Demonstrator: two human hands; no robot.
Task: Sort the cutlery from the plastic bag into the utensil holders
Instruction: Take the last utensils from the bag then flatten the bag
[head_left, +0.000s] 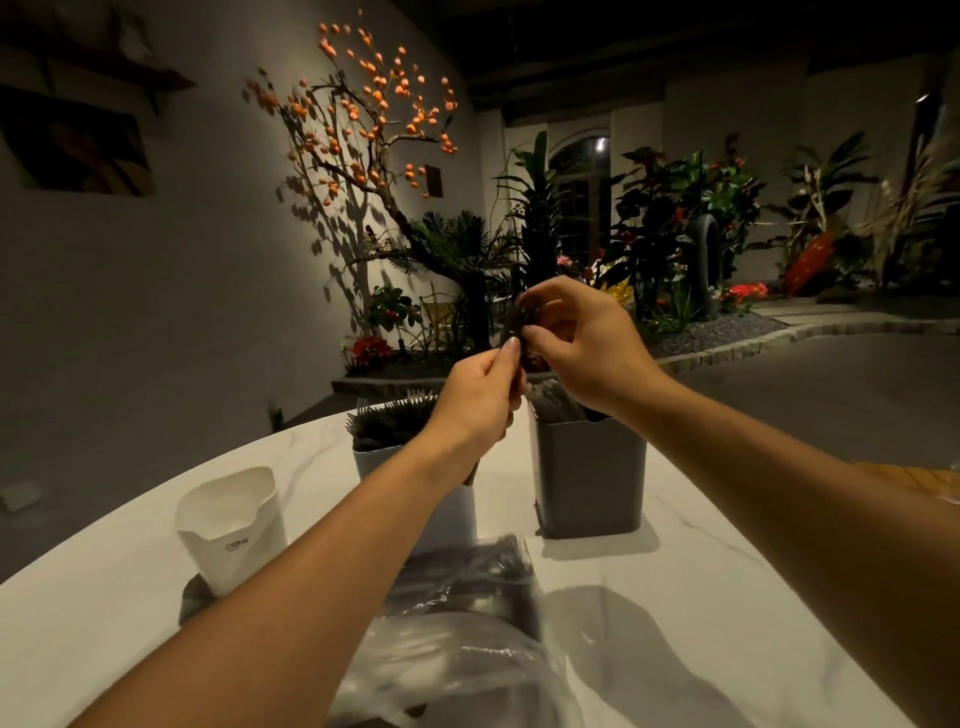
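I am seeing both hands raised over the marble table (727, 582): the left hand (478, 400) and right hand (582, 345) are pinching dark cutlery (514, 325), possibly spoons. Below, the white holder (457, 506) is bristling with forks beside the grey holder (592, 475); the crinkled plastic bag (467, 654) is lying near, an empty white holder (234, 525) left.

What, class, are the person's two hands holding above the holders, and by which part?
Both the left hand and right hand pinch dark plastic cutlery near its upper end; which piece cannot be told.
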